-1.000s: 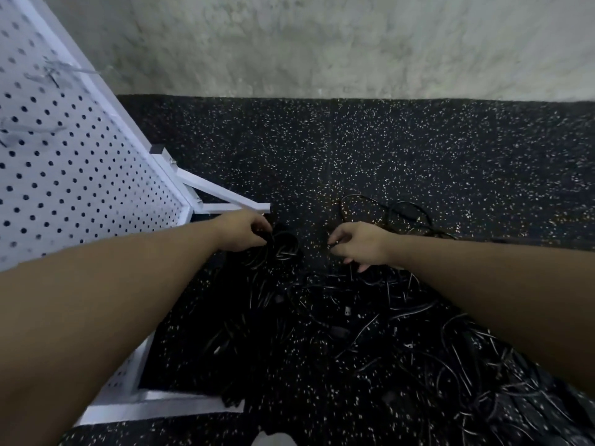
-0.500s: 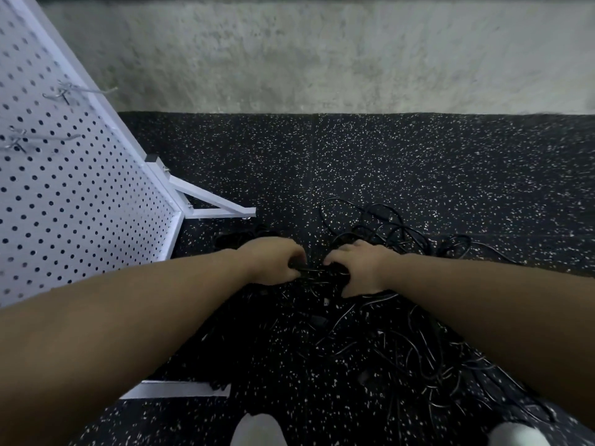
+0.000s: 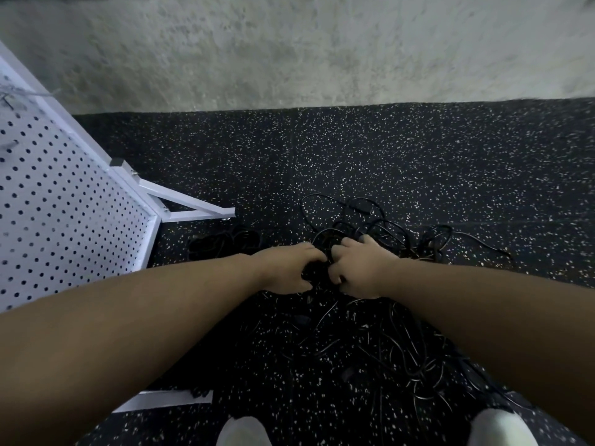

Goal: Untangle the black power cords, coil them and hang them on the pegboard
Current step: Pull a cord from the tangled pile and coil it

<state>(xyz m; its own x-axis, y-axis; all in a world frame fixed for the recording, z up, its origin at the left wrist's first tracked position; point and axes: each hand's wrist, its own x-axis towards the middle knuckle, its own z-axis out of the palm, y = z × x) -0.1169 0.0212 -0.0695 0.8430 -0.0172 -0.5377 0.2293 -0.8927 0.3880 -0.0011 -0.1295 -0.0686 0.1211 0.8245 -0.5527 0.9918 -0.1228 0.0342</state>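
Head view: both forearms reach in from the lower corners and meet at the centre of the frame. The left hand [image 3: 286,268] and the right hand [image 3: 360,268] sit knuckle to knuckle, fingers curled and clenched around a dark bunch of the black power cords [image 3: 386,342]. The tangle spreads over the speckled black floor [image 3: 354,156], with loops rising just above the hands toward the centre right and a denser mess running down to the lower right. A smaller dark coil [image 3: 225,241] lies apart, left of the hands, near the foot of the stand. The white pegboard [image 3: 64,214] fills the left edge, leaning on its white frame, with a metal hook [image 3: 29,93] at the upper left. A pale concrete wall [image 3: 289,49] crosses the top. 2 light shoe tips [image 3: 243,432] show at the bottom edge.
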